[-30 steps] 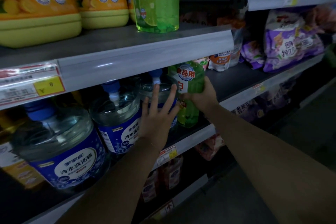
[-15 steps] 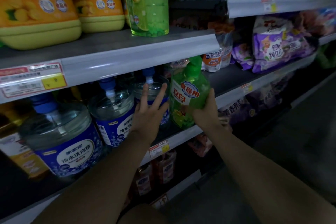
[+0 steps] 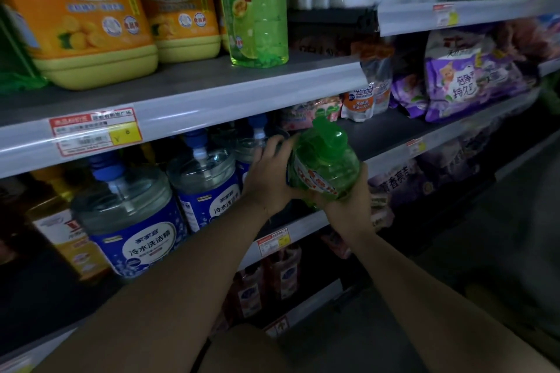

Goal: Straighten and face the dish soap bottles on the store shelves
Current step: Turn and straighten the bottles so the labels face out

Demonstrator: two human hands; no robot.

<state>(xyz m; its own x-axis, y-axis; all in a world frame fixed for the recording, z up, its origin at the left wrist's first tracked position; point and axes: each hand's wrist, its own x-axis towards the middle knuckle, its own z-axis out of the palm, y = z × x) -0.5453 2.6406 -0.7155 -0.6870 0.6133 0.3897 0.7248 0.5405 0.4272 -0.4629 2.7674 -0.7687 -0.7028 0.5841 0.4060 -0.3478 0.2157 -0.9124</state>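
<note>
Both hands are now on the green dish soap bottle [image 3: 325, 169], and that is the change worth noting: a second ago it stood back on the middle shelf [image 3: 391, 132] with only the right hand [image 3: 348, 195] wrapped round it while the left hand [image 3: 268, 182] lay spread against the neighbouring clear jug. Now the bottle has come forward off the shelf, tipped so its green cap [image 3: 330, 133] leans toward the aisle and its red-and-white label shows only as a blurred band low on the near side. The right grip is closed under and around the bottle's lower body, carrying its weight; the left grip has left the jug and is curled against the bottle's left flank, fingers bent over its shoulder, steadying it. Just left of the left grip stand the clear blue-labelled detergent jugs [image 3: 209, 188], upright with labels outward, the nearest one partly hidden behind that hand. Right of and beyond the right grip the shelf is mostly bare up to some soft refill pouches [image 3: 362, 101]. Above both grips another green bottle [image 3: 257, 6] stands at the edge of the upper shelf beside the yellow jugs [image 3: 85, 18]. By my reading the bottle has been pulled out to be turned or moved elsewhere; it is not yet faced, and it has to go back down upright, label forward.
</note>
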